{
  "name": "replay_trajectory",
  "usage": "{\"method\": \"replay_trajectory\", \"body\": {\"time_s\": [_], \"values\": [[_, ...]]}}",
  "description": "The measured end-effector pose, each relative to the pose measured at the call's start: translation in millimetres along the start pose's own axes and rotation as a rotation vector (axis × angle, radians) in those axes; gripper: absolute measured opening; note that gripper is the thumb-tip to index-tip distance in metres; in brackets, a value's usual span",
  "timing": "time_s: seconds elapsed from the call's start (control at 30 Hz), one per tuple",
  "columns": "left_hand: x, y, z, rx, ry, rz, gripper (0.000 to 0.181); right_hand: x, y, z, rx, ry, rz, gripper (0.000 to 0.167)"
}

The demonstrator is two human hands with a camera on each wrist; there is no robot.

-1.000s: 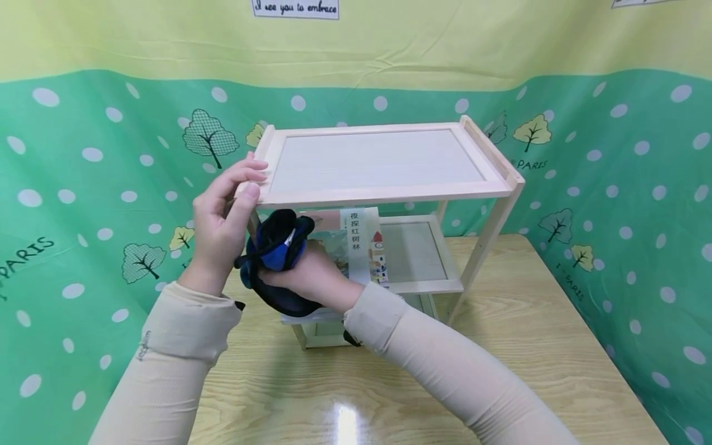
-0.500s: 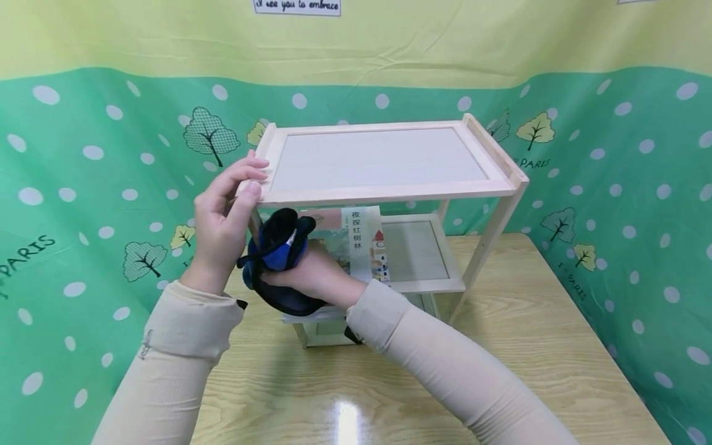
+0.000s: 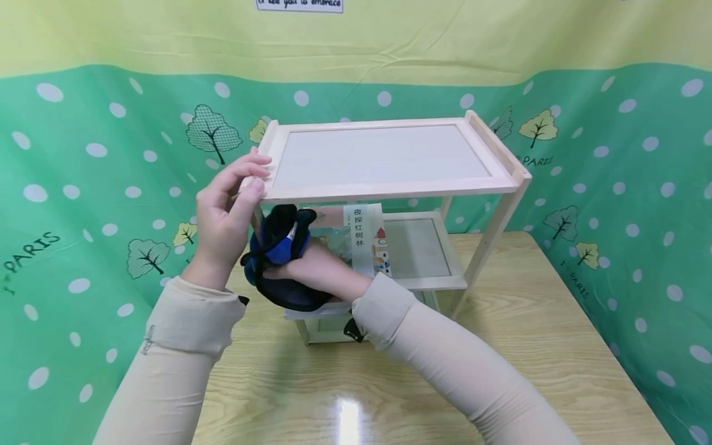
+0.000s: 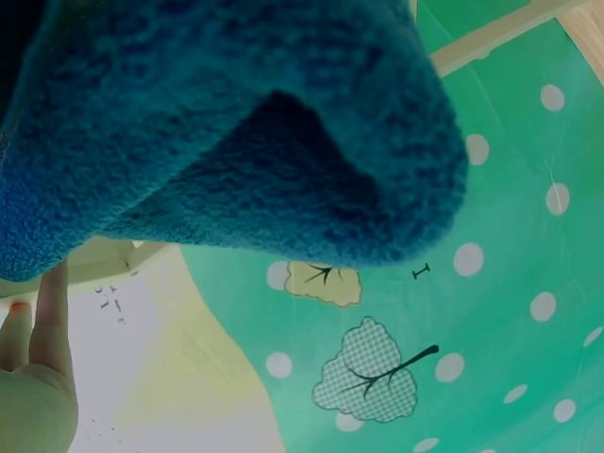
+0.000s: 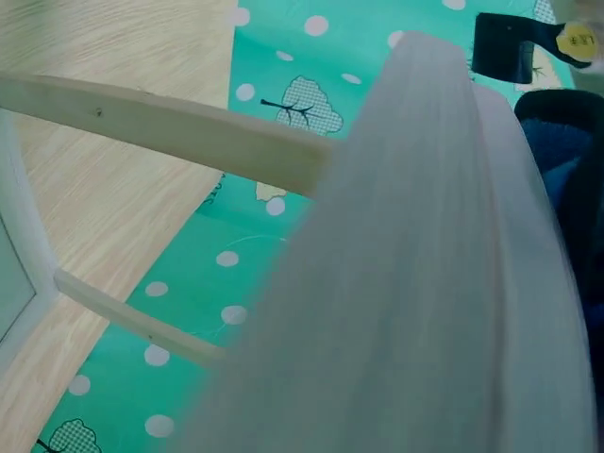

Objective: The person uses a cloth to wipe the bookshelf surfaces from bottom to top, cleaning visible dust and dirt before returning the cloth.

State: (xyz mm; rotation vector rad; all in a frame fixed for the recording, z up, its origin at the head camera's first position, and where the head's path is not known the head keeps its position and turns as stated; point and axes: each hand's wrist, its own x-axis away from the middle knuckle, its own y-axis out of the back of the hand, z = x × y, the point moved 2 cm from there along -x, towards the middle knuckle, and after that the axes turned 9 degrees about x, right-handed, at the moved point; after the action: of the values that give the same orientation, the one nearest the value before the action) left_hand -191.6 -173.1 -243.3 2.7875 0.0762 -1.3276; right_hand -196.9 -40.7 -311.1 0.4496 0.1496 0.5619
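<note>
My left hand (image 3: 225, 213) holds the near left corner of the pale wooden shelf (image 3: 389, 190), thumb at the front edge and fingers over the top. Below that corner, my right hand (image 3: 319, 269) grips a soft black-and-blue fabric item (image 3: 292, 293) with black straps, beside the left shelf post; its fingers are mostly hidden. Fuzzy blue lining (image 4: 396, 198) of the item fills the top of the left wrist view. On the middle tier lies a book (image 3: 364, 238), partly behind the right hand.
The shelf stands on a wood-grain table (image 3: 500, 352). Behind and beside it hangs a green and yellow curtain (image 3: 111, 204) with dots and trees. A small black object (image 3: 353, 329) shows by the right cuff.
The head view has shifted slightly, so the scene sits a little higher and further right. Both hands keep nearly the same places on the shelf and the fabric item.
</note>
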Motion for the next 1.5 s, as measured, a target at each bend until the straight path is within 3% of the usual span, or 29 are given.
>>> {"method": "replay_trajectory", "body": {"time_s": [0.37,0.57,0.87,1.3,1.5], "values": [[-0.6,-1.0,0.4,0.034,0.015,-0.008,0.023,2.5,7,10,-0.014,-0.026,-0.004,0.046],[-1.3,-0.3,2.5,0.031,0.014,-0.016,0.023,5.9,11,18,-0.120,-0.029,-0.095,0.067],[-0.6,-1.0,-0.3,0.035,0.008,-0.012,0.028,5.6,20,34,-0.068,-0.055,-0.217,0.078],[0.3,-0.1,0.2,0.036,0.000,-0.009,0.026,4.8,19,41,-0.370,-0.189,-0.279,0.083],[-0.1,0.4,0.7,0.030,-0.016,-0.001,0.026,-5.3,18,40,-0.477,-0.134,-0.281,0.075]]}}
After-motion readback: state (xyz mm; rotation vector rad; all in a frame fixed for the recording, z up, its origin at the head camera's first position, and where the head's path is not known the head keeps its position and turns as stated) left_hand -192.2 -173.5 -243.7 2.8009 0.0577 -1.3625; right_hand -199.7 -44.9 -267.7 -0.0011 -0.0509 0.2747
